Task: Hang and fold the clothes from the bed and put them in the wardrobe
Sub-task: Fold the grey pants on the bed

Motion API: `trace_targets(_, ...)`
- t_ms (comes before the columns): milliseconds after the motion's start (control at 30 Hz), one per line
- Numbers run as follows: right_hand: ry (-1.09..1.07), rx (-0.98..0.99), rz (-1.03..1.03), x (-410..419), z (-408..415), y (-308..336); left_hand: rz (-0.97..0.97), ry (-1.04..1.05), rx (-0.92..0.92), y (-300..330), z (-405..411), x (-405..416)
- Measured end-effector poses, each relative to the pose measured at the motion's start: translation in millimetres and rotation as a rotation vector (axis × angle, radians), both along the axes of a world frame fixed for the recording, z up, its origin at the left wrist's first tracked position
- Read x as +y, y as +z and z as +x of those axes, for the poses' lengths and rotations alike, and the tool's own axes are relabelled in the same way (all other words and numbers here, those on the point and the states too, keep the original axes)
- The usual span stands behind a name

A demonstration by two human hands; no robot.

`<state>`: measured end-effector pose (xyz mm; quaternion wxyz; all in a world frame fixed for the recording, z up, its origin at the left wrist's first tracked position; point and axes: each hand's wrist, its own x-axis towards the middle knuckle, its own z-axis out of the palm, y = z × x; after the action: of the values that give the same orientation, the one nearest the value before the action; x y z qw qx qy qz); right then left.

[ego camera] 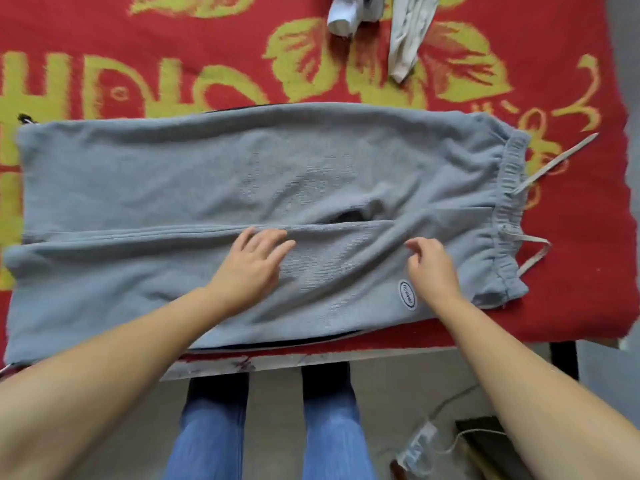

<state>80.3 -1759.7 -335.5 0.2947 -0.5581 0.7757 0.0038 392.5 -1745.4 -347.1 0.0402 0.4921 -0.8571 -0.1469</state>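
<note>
Grey sweatpants [173, 174] lie spread flat across the bed, waistband to the right with pale drawstrings trailing off it, leg ends to the left. An oval logo patch [407, 294] sits on the near leg. My left hand [251, 263] rests flat on the near leg beside the middle seam, fingers straight. My right hand [431, 266] hovers just above the cloth near the waistband with fingers loosely curled, and I cannot make out any fabric between them.
A red blanket with yellow patterns [138, 64] covers the bed. At the far edge lie a white garment [346, 13] and a pale grey one [408, 39]. The bed's near edge [311, 356] is at my legs. A power strip with cables [420, 445] lies on the floor.
</note>
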Motion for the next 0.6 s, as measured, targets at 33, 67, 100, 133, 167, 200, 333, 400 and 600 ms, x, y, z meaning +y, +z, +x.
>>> trace_targets(33, -0.103, 0.053, -0.042, -5, -32, 3, -0.022, -0.095, 0.017, 1, -37, -3)
trace_targets(67, -0.200, 0.096, -0.080, -6, -63, 5, -0.010, -0.179, 0.036, 3, -73, 0)
trace_targets(100, -0.288, 0.131, -0.103, -5, -94, 7, 0.041, -0.245, 0.041, 2, -109, 5)
trace_targets(133, -0.352, 0.159, -0.093, -3, -122, 6, 0.138, -0.285, 0.018, -2, -142, 13)
trace_targets(167, -0.388, 0.172, -0.045, 0, -146, 4, 0.263, -0.298, -0.050, -7, -172, 25)
trace_targets(200, -0.411, 0.164, 0.024, 3, -166, 1, 0.408, -0.277, -0.135, -14, -198, 38)
trace_targets(333, -0.397, 0.017, 0.330, 2, -201, -17, 0.528, -0.123, -0.316, -34, -243, 70)
trace_targets(400, -0.353, 0.008, 0.347, -3, -206, -21, 0.463, -0.102, -0.353, -42, -240, 68)
trace_targets(600, -0.291, -0.073, 0.464, 9, -237, -22, 0.585, -0.038, -0.114, -49, -209, 35)
